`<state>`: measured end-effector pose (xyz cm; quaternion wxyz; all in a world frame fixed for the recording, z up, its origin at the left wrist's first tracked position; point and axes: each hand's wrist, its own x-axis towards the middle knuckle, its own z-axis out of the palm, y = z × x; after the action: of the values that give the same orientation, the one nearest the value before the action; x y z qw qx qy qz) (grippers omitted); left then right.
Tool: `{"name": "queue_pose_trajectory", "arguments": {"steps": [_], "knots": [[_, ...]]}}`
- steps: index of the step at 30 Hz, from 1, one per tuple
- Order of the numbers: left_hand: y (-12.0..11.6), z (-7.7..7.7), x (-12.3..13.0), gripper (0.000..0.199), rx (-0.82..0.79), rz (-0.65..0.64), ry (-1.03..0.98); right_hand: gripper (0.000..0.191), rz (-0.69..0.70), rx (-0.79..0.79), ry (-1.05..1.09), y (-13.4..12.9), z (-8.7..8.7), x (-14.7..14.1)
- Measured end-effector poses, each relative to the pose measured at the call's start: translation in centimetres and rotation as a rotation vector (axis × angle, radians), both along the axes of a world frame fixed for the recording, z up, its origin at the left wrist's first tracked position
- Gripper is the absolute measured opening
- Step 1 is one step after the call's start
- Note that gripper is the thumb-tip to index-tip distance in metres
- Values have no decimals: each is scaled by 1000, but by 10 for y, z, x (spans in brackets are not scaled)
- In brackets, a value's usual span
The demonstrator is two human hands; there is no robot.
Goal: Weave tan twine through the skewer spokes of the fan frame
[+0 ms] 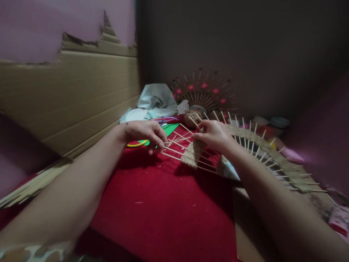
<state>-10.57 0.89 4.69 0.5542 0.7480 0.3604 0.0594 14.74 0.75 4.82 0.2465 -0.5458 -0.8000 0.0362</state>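
A fan-shaped frame of thin wooden sticks carries a woven twine band (192, 154) across it. My right hand (215, 134) grips the top of this band, thumb and fingers closed around the weave and a stick. My left hand (145, 134) is closed in a pinch near the left stick ends, on a strand of twine (177, 139) that stretches between the two hands. The pale stick tips lie just under my left fingers. Behind my right hand sits a ball of twine (192, 118). The frame's curved woven part (283, 153) runs off to the right, partly behind my right forearm.
A red cloth (160, 214) covers the surface. Torn cardboard (95, 80) stands at left, with a bundle of sticks (35, 183) below it. Behind are a grey cloth (158, 97), green sheet (170, 129), yellow ring (137, 144) and a finished fan with pink flowers (204, 86).
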Motion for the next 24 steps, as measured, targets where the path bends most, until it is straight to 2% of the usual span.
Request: {"name": "queue_pose_trajectory", "arguments": {"steps": [5,9,12,17,24], "knots": [[-5,5,5,14,19,-83,1,26,-27,61,-34,2,-2,0],[-15,11,9,19,-32,-71,-2,26,-38,79,-48,2,-2,-1],[-15,9,10,19,-74,-84,-14,25,-43,80,-40,0,-1,-1],[-4,-6,7,20,-123,-142,-64,25,-17,79,15,-1,-1,0],[9,-35,10,23,-180,-124,-135,25,-37,78,77,-3,6,1]]}}
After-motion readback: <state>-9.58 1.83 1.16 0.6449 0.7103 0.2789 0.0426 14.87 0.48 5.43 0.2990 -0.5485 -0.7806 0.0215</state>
